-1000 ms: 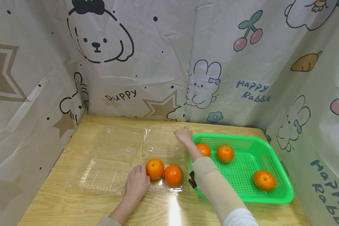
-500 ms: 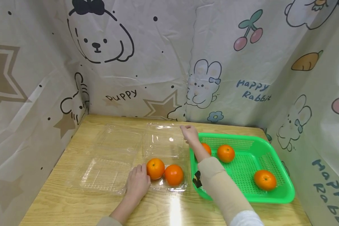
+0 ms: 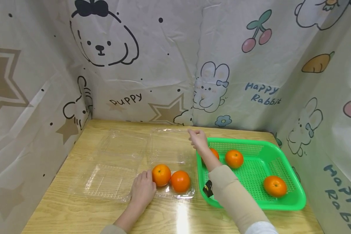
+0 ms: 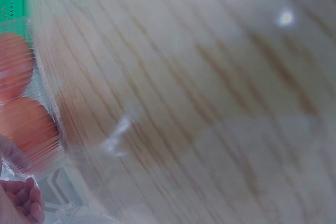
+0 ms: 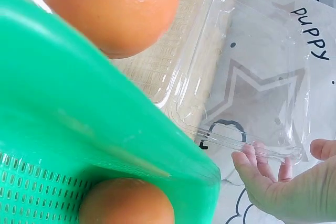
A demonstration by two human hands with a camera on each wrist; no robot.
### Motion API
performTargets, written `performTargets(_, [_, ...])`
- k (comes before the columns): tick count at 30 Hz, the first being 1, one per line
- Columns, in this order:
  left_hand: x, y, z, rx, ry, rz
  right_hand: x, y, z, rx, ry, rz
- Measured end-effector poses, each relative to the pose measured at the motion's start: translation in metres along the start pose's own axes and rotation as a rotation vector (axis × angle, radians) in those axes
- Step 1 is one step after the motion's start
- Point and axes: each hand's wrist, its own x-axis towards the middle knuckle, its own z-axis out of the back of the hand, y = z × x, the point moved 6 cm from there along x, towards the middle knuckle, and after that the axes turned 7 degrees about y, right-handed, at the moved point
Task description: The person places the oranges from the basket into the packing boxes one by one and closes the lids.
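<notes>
A clear plastic clamshell container [image 3: 175,196] holds two oranges [image 3: 161,175] in its base. Its hinged lid [image 3: 168,143] is raised at the back. At the base's left wall my left hand [image 3: 143,188] grips the edge beside the left orange; in the left wrist view its curled fingers [image 4: 23,200] show at the lower left, partly cut off. My right hand [image 3: 198,139] is at the lid's far right corner. In the right wrist view, the right fingers [image 5: 257,163] touch the lid's edge from behind, seen through the plastic, while the thumb stands apart.
A green basket [image 3: 280,204] stands on the right with three oranges [image 3: 234,159], one partly behind my right forearm. Another open clear clamshell [image 3: 111,178] lies at left. Printed cloth [image 3: 163,65] walls the table [image 3: 61,208] at the back and sides.
My right hand has moved slightly right, its fingers opening out of a tighter curl, and the lid has tilted up with it. My left hand and the oranges stay in place.
</notes>
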Motion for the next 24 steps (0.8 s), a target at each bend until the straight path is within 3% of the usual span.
performTargets(13, [0.000, 0.000, -0.002, 0.000, -0.004, 0.000, -0.013, -0.004, 0.000, 0.014, 0.033, 0.005])
performTargets(24, [-0.001, 0.001, 0.000, -0.010, -0.006, -0.001, -0.034, -0.009, 0.000, 0.025, 0.018, 0.126])
